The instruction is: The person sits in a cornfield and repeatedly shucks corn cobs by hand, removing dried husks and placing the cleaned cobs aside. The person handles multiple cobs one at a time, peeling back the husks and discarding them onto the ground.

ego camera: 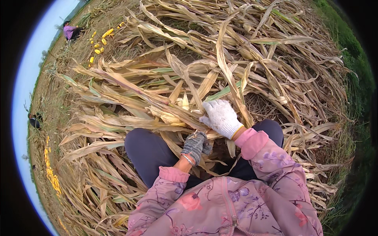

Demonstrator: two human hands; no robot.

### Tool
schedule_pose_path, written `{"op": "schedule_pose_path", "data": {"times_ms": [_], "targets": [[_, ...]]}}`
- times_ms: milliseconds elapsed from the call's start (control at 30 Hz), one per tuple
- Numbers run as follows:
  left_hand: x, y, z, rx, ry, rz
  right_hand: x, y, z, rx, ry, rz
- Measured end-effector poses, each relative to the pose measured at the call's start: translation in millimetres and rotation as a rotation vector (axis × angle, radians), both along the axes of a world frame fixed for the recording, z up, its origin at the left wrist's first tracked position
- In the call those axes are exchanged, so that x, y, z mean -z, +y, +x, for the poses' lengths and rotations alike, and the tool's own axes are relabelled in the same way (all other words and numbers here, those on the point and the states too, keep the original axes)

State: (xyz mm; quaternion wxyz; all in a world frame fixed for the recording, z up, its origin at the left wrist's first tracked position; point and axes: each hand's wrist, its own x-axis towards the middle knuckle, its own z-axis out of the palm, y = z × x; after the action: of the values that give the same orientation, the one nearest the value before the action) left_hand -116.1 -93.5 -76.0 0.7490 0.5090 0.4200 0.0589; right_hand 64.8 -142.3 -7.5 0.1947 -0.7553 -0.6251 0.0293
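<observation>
My left hand (195,147), in a grey striped knit glove, is curled low between my knees. Pale shreds of dry corn husk (193,134) show at the top of its fist; the inside of the grip is hidden. Just above and to the right, my right hand (222,118), in a white knit glove, pinches dry corn leaves (193,88) at its fingertips. A bundle of dry corn stalks (147,98) runs from the upper left down to both hands. Beside it, a pale husk-wrapped ear of corn (168,116) lies among the leaves.
Cut corn stalks (283,65) cover the ground ahead and to the right. Husked yellow ears (107,33) lie at upper left, with a longer row of ears (52,174) at lower left. A seated person (71,31) and another person (34,121) are farther off. Green grass (358,73) edges the right side.
</observation>
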Motion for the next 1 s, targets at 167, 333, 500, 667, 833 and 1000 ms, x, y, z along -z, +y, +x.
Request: {"op": "schedule_pose_path", "data": {"times_ms": [167, 333, 500, 667, 833, 1000], "targets": [[16, 0, -2, 0.066, 0.03, 0.126, 11, -4, -3, 0.077, 0.102, -0.494], [16, -4, -6, 0.148, 0.028, 0.183, 71, 5, 56, 0.104, 0.131, -0.526], [1, 6, -6, 0.308, 0.07, 0.273, 110, 5, 83, 0.407, 0.377, -0.402], [-10, 11, 0, 0.248, 0.246, 0.084, 77, 19, 65, 0.65, 1.643, 0.313], [-24, 14, 12, -0.191, -0.132, 0.589, 31, 6, 52, 0.349, 1.036, 0.191], [-26, 64, 37, 0.292, -0.274, 1.37, 25, 14, 29, 0.244, 0.717, 0.256]]}}
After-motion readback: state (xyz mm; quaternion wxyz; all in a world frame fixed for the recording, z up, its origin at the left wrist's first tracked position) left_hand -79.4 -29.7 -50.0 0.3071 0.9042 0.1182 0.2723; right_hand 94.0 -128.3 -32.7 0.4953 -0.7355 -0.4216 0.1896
